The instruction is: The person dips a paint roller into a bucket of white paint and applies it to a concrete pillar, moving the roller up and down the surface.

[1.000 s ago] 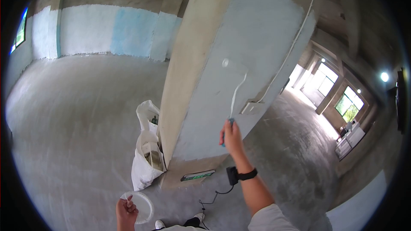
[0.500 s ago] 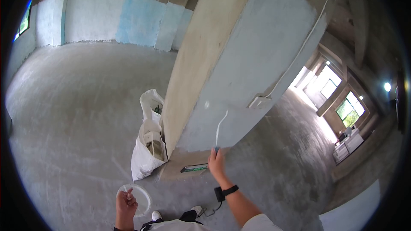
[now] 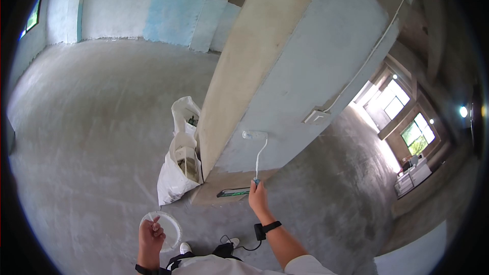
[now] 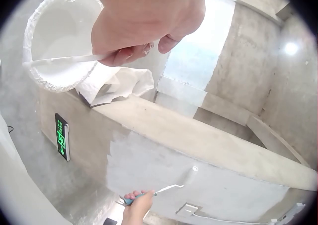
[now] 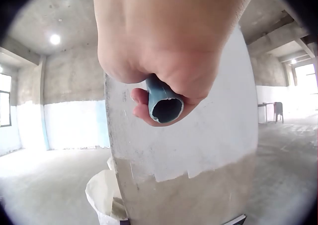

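Observation:
My right hand (image 3: 259,198) grips the blue handle (image 5: 161,103) of a paint roller, whose hollow handle end faces the right wrist camera. The white roller sleeve (image 3: 254,135) lies level against the grey-white painted column face (image 3: 316,61), low and near its left edge. Down at the left, my left hand (image 3: 151,237) holds a white bucket (image 3: 177,229) by its thin white bail (image 4: 59,60), with fingers curled around it. White paint coats the bucket's rim and inside, as the left wrist view shows, and white smears mark the fingertips.
Two white sacks of debris (image 3: 170,183) stand against the column's left side. An exit sign (image 3: 234,192) with green figures sits at the column's bare base. A wall socket (image 3: 316,117) and white conduit (image 3: 367,53) run along the right edge. A black cable (image 3: 244,248) hangs near my feet.
The roller and right hand have come down the column face, from above the socket's level to below it and closer to the left edge. The left hand keeps hold of the bucket.

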A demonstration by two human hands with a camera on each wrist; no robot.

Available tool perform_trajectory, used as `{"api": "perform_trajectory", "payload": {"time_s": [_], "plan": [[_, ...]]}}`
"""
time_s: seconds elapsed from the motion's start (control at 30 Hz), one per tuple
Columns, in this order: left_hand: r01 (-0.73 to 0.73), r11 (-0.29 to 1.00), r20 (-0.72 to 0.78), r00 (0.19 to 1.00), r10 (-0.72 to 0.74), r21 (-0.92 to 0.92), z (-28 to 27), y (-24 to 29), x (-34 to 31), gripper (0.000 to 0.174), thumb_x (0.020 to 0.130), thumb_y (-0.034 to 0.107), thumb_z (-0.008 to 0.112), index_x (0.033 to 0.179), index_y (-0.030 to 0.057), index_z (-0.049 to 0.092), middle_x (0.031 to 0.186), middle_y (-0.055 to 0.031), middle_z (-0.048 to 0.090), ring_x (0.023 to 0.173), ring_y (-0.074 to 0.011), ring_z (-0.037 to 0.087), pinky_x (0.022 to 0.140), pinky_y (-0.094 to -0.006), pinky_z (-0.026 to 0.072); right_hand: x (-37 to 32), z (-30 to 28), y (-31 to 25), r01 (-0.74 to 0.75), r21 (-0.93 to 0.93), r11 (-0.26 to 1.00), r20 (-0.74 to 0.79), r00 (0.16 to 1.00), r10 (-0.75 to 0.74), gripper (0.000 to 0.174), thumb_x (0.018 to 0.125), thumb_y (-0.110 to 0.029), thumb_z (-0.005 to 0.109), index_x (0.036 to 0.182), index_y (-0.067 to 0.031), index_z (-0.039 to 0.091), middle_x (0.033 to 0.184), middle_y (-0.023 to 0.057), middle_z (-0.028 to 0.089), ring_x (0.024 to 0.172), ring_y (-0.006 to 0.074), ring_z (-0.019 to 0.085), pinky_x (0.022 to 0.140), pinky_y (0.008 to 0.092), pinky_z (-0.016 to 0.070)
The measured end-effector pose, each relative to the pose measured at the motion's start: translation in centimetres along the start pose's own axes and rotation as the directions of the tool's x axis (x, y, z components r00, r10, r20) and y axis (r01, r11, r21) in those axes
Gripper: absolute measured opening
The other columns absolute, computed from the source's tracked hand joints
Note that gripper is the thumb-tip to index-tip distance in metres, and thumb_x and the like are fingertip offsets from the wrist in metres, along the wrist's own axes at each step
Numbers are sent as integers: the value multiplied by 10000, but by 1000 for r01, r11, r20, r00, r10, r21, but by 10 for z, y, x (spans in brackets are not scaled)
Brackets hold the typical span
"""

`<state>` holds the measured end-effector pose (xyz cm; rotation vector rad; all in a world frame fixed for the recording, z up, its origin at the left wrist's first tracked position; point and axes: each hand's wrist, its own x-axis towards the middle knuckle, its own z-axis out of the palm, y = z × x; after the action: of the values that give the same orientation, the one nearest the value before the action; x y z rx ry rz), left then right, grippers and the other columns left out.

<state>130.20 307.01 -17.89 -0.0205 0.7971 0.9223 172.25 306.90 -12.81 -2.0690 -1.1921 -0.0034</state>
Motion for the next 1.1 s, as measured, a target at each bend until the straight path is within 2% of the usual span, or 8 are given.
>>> {"api": "perform_trajectory", "payload": {"time_s": [0.27,0.3,0.37,0.47,0.57,0.73,0.83,1.1], "plan": [[-2,1000,-4,1000,2,12,4,-5,-1,386,785,176,500,1148,46,521,608,52,382,497,-82,336,510,-268,300,78,-84,-63,54,62,997,-81,996,-49,261,1031,-253,463,955,-8,513,606,93,536,493,231,560,511,389,452],[-16,999,-11,1000,17,30,11,-6,-5,396,785,173,502,1159,43,515,609,51,381,500,-80,337,512,-267,299,77,-90,-75,55,57,997,-72,996,-51,261,1031,-253,463,955,-8,513,606,93,536,493,231,560,511,389,452],[-27,999,-24,999,28,45,15,-6,-7,406,786,171,505,1170,40,510,611,51,380,504,-79,338,514,-265,299,73,-96,-88,-43,119,992,-16,999,46,261,1013,-225,482,948,27,502,782,268,605,767,485,593,635,515,451],[-25,999,8,1000,24,28,14,-4,-7,419,791,168,503,1187,33,502,616,49,390,510,-77,342,525,-262,304,45,-29,-20,219,-44,975,-176,959,-224,267,1028,-246,462,980,11,520,664,179,571,625,403,591,626,477,483],[-5,1000,26,1000,5,-8,12,-4,-9,423,790,163,501,1191,29,501,620,47,390,513,-76,341,534,-264,307,-3,0,-6,108,-7,994,-68,992,-108,275,1025,-243,464,980,21,524,700,218,580,711,478,575,688,522,470],[-3,1000,25,1000,2,3,8,-6,-8,337,790,182,518,1108,73,549,600,65,394,501,-71,339,519,-252,298,1,21,37,77,104,992,-33,997,-74,298,1032,-282,470,912,-14,522,579,98,525,459,238,552,435,375,433],[-13,1000,17,1000,13,11,9,-6,-12,336,790,182,515,1106,73,547,596,64,391,499,-71,335,526,-252,298,31,-29,-21,71,282,957,-84,995,-49,302,1040,-279,454,845,-51,486,527,26,460,383,115,458,362,284,371],[-42,999,-24,999,42,-1,1,1,-12,419,782,170,506,1180,38,515,614,53,394,504,-79,330,536,-263,295,100,-116,-131,45,491,870,-67,998,-14,289,1043,-249,458,859,-31,499,594,7,460,460,91,461,407,306,375]]}}
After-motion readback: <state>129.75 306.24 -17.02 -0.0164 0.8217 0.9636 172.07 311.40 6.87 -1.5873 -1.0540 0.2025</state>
